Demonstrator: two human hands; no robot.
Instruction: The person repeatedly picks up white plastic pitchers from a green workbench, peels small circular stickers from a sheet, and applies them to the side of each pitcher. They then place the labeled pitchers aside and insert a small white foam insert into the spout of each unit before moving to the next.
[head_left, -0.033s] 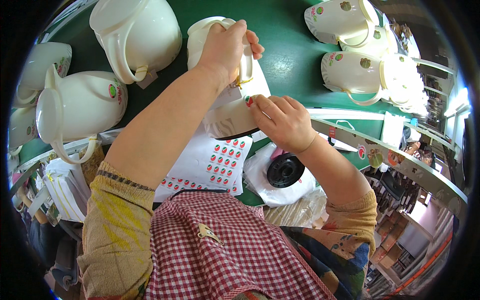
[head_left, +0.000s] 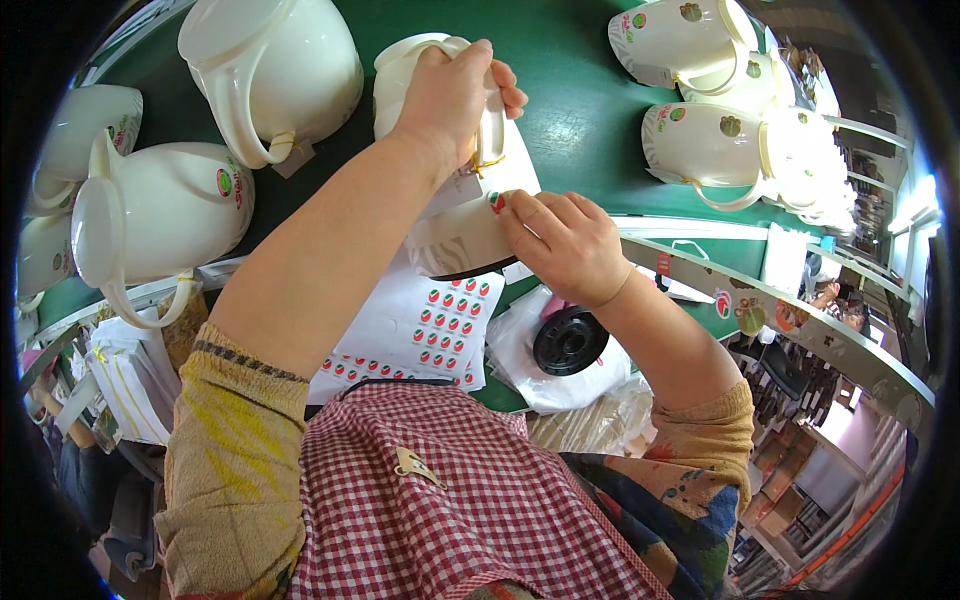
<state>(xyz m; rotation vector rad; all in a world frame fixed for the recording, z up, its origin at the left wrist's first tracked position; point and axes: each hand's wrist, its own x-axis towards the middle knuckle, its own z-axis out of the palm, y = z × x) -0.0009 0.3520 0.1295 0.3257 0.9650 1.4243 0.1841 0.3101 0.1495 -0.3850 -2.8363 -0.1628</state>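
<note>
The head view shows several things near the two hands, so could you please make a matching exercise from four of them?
Things:
1. Left hand
2. Right hand
3. Disc
4. Sheet

Places, colours or states:
A. Black, lying on a white plastic bag
B. Fingertips at a small sticker on the side of the jug
C. White, with rows of red-and-green marks
D. Wrapped around the jug's handle

Right pairs: 1-D, 2-B, 3-A, 4-C
</note>
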